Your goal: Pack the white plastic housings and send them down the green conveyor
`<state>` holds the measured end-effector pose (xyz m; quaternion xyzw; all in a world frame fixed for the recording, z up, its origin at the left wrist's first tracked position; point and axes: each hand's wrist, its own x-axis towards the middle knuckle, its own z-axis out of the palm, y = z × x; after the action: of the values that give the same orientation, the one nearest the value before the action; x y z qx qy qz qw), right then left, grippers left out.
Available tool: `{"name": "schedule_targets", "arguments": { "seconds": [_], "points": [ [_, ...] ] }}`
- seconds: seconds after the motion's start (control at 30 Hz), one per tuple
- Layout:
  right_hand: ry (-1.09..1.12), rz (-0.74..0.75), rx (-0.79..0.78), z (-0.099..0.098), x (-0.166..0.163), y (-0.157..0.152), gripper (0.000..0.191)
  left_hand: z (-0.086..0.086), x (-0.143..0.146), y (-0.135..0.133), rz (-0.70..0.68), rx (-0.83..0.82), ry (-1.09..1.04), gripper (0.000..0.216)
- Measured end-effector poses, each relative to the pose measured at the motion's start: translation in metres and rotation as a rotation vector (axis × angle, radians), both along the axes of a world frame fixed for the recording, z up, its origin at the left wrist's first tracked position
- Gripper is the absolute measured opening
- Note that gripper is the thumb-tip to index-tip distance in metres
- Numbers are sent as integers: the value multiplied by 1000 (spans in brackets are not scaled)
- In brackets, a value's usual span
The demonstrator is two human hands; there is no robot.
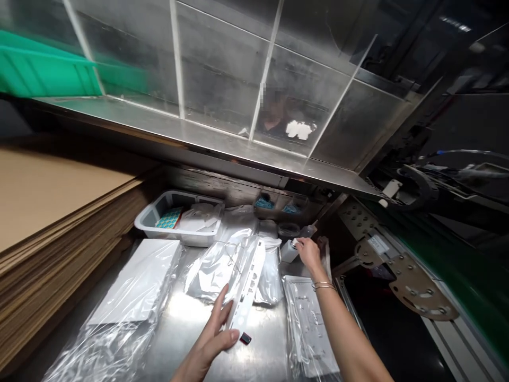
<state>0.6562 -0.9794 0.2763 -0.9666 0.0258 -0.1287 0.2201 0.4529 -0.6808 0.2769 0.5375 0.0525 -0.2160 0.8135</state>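
Observation:
My left hand (212, 337) grips the lower end of a long white strip (248, 286) with several dark cut-outs, tilted up over the metal bench. Clear plastic shows along its edge. My right hand (308, 252) reaches to the back, its fingertips closed at the top of a small white container (289, 251). Exactly how they grip it is hard to see. Beside my left thumb is a small black and red piece (245, 338). Plastic-wrapped silvery packs (214, 270) lie behind the strip. Under my right forearm are bagged white parts (308, 323).
A stack of cardboard sheets (63, 212) stands at the left, near bagged white sheets (137, 281). A grey bin (194, 237) and small tubs with blue pieces (292, 207) sit under the metal shelf (199, 135). A green crate (47, 71) rests above. Machine brackets (413, 284) edge the right.

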Motion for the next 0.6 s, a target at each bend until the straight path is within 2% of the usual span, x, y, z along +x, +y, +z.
{"name": "schedule_targets", "arguments": {
  "seconds": [0.1, 0.17, 0.2, 0.23, 0.27, 0.3, 0.33, 0.43, 0.47, 0.6],
  "points": [
    [-55, 157, 143, 26, -42, 36, 25, 7, 1, 3, 10, 13, 18, 93],
    [-119, 476, 379, 46, -83, 67, 22, 10, 1, 6, 28, 45, 40, 94],
    [-69, 670, 434, 55, -103, 82, 23, 12, 1, 7, 34, 61, 52, 95],
    [-20, 851, 424, 62, -118, 96, 26, 14, 0, 8, 44, 76, 58, 97],
    [-9, 970, 382, 67, -129, 107, 29, 15, -2, 8, 60, 87, 55, 98],
    [-27, 1022, 338, 70, -134, 116, 31, 17, -4, 8, 76, 95, 51, 98],
    [-77, 1004, 299, 71, -135, 122, 31, 19, -7, 7, 88, 99, 46, 98],
    [-258, 791, 276, 72, -131, 125, 28, 26, -13, 5, 106, 89, 32, 97],
    [-272, 793, 280, 73, -134, 125, 29, 29, -14, 4, 111, 84, 38, 96],
    [-111, 1092, 250, 73, -151, 128, 36, 36, -19, 9, 162, 77, 43, 98]
  ]
}}
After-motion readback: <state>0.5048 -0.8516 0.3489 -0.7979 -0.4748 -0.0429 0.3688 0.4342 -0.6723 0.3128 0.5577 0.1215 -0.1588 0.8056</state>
